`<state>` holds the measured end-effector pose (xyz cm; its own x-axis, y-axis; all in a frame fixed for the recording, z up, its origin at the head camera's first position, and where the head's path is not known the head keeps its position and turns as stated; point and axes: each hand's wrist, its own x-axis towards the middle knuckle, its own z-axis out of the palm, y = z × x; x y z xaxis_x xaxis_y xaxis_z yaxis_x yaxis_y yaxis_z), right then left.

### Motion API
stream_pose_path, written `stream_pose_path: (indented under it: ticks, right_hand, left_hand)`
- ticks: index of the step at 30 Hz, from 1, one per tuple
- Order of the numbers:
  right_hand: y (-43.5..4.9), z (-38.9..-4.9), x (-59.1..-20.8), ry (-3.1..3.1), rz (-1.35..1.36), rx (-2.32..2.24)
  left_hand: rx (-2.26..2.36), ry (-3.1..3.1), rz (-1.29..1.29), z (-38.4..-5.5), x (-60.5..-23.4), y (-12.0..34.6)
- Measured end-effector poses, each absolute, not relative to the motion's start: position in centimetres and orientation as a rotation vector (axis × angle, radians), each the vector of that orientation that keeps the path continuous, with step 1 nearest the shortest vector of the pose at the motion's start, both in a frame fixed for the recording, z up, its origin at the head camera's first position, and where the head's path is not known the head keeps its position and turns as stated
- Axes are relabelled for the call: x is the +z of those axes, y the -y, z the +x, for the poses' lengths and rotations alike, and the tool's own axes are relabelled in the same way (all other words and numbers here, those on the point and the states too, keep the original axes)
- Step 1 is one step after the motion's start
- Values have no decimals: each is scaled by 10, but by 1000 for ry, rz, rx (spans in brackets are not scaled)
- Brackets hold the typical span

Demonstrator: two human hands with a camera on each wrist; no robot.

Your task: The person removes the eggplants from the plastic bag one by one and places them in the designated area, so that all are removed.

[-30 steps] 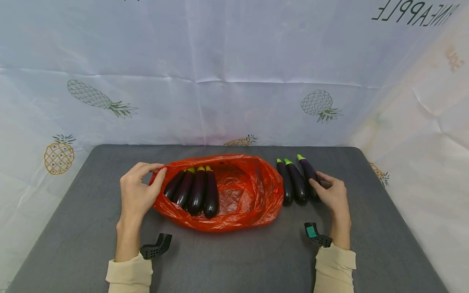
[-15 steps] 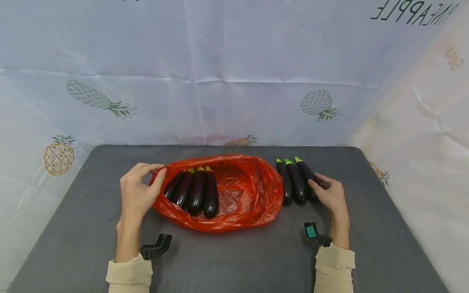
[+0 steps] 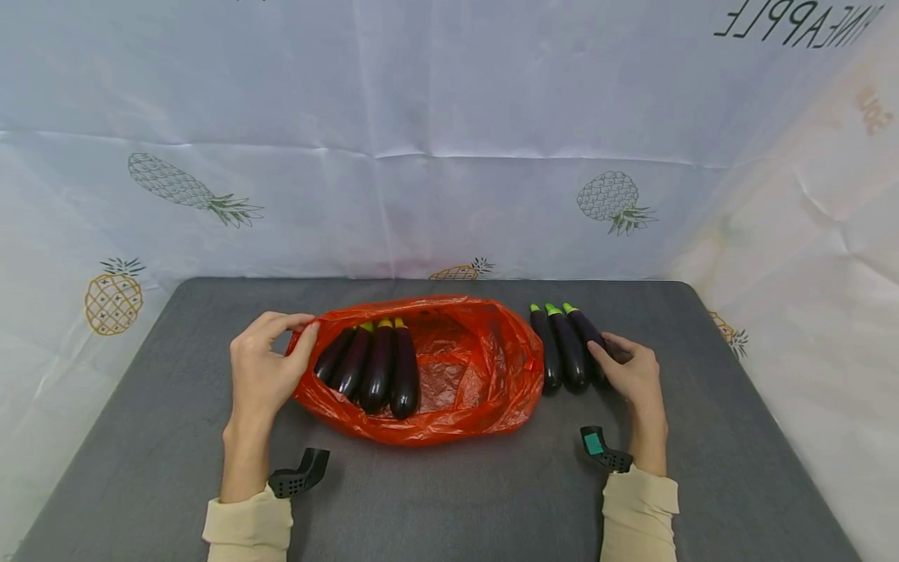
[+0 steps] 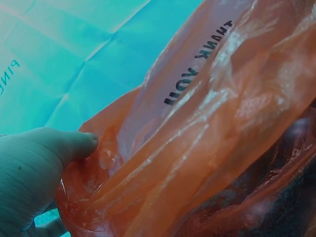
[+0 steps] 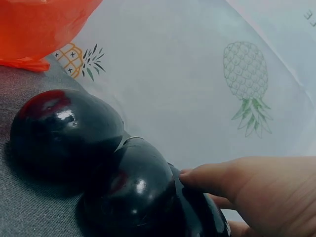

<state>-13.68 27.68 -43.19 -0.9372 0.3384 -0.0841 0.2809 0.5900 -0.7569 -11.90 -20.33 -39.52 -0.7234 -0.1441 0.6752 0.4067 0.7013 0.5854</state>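
A red plastic bag lies with its mouth spread wide, and several dark purple eggplants rest side by side in its left half. My left hand pinches the bag's left rim between thumb and fingers; the left wrist view shows the thumb on the plastic. To the right of the bag lie three more eggplants in a row, green stem ends away from me. My right hand grips the rightmost eggplant, thumb on its left side and fingers round its right. That eggplant's lower end is partly hidden.
The left and middle loose eggplants lie close together between the bag and my right hand. Everything rests on a grey table. A white pineapple-print cloth hangs behind and along the sides.
My right hand has shifted slightly left, and the rightmost eggplant's stem end has moved left toward the other two. The left hand and the bag have stayed in place.
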Motion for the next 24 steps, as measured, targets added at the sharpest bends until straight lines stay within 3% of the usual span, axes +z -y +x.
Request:
stream_pose_path:
  ticks: [24]
  right_hand:
    - [-273,-136,-431,2697,-551,1235]
  left_hand:
    - [-982,2159,-209,-119,-397,203]
